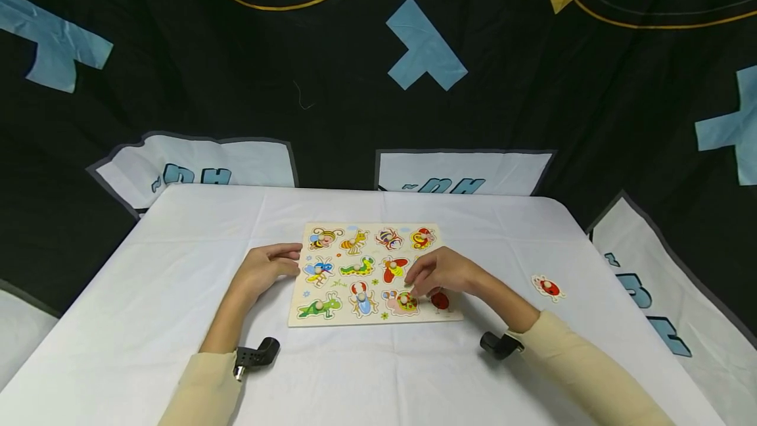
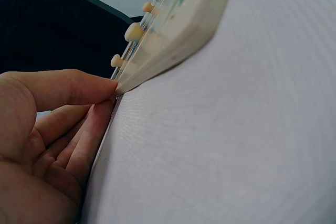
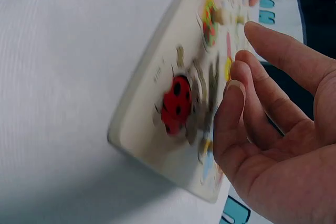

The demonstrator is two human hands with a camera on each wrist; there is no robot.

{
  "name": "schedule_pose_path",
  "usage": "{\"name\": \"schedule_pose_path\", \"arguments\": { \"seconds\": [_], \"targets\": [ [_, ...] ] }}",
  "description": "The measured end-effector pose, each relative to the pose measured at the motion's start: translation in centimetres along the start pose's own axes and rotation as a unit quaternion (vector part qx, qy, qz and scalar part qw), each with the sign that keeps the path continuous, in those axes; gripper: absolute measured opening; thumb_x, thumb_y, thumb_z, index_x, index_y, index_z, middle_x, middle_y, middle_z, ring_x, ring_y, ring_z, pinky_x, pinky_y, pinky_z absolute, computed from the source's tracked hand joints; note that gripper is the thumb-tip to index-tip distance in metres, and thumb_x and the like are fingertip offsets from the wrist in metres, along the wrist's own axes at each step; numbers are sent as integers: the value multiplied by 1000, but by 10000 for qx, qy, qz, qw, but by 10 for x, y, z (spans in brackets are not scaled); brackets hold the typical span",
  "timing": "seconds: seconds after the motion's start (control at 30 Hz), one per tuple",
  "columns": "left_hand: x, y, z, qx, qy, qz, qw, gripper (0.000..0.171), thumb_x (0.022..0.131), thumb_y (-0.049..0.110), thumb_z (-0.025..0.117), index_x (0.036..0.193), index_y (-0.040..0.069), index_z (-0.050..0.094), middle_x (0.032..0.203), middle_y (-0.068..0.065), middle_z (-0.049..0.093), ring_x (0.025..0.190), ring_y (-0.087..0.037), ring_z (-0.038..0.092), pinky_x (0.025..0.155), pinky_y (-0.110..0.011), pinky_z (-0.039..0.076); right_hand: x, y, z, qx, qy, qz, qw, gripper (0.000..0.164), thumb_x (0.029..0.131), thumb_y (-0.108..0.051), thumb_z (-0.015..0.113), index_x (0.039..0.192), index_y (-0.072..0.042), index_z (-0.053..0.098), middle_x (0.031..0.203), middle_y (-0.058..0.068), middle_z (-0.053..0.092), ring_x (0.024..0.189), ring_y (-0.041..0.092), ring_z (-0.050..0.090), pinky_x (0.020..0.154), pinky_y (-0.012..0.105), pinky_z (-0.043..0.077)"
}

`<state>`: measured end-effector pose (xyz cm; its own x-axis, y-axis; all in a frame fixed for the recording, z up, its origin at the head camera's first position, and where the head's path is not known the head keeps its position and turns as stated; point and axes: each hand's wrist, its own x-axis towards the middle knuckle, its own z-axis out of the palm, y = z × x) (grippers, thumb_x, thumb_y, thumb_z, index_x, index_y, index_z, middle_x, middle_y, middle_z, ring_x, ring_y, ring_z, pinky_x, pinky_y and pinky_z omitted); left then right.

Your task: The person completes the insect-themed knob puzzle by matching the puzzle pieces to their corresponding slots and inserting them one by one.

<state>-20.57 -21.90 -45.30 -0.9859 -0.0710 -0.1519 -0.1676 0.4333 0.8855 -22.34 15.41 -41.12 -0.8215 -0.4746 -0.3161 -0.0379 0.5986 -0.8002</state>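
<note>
A wooden peg puzzle board (image 1: 296, 311) with several insect pieces lies flat on the table. My left hand (image 1: 263, 270) touches its left edge; the thumb and finger tips (image 2: 107, 90) meet the board's side in the left wrist view. Over the board's lower right part is my right hand (image 1: 436, 272), fingers loosely bent, with nothing visible between thumb and fingertips (image 3: 237, 92). It is close to the snail piece (image 1: 402, 302), which sits in the board. Beside that piece is a printed red ladybug spot (image 3: 177, 104). A loose ladybug piece (image 1: 548, 288) lies right of the board.
White cloth covers the table (image 1: 378, 373). A dark curtain (image 1: 248, 84) with blue and yellow shapes hangs behind it. Each wrist carries a black camera, the left one (image 1: 258, 352) and the right one (image 1: 500, 345) both close to the tabletop.
</note>
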Motion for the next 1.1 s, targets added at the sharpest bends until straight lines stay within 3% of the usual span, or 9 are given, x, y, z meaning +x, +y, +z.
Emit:
{"name": "schedule_pose_path", "arguments": {
  "seconds": [0.3, 0.6, 1.1],
  "targets": [
    [-1, 1, 0, -12, -26, 40, 10000, 57, 83, 11, 75, 139, 12, 63, 127, -12, 69, 122, -26, 57, 110, -47, 34, -12, 6, -29, 163, 398, 86, 9990, 28, 79, -14, 83, 104, -2, 77, 79, 2, 72, 77, 23, 67, 75, 40, 57],
    [0, 1, 0, -52, -51, 37, 10000, 57, 84, 10, 74, 139, 12, 63, 127, -11, 69, 118, -25, 59, 105, -41, 37, -21, 21, -50, -50, 939, 367, 9949, 31, 78, -20, 85, 105, -7, 78, 84, 1, 73, 81, 19, 61, 75, 34, 54],
    [0, 1, -1, -37, -62, 58, 10000, 57, 83, 10, 75, 139, 11, 63, 126, -11, 69, 116, -24, 61, 105, -41, 38, -40, 41, -85, 159, 1239, 761, 9892, 41, 83, -22, 81, 119, -4, 72, 89, 1, 75, 97, 30, 63, 85, 35, 53]
  ]
}}
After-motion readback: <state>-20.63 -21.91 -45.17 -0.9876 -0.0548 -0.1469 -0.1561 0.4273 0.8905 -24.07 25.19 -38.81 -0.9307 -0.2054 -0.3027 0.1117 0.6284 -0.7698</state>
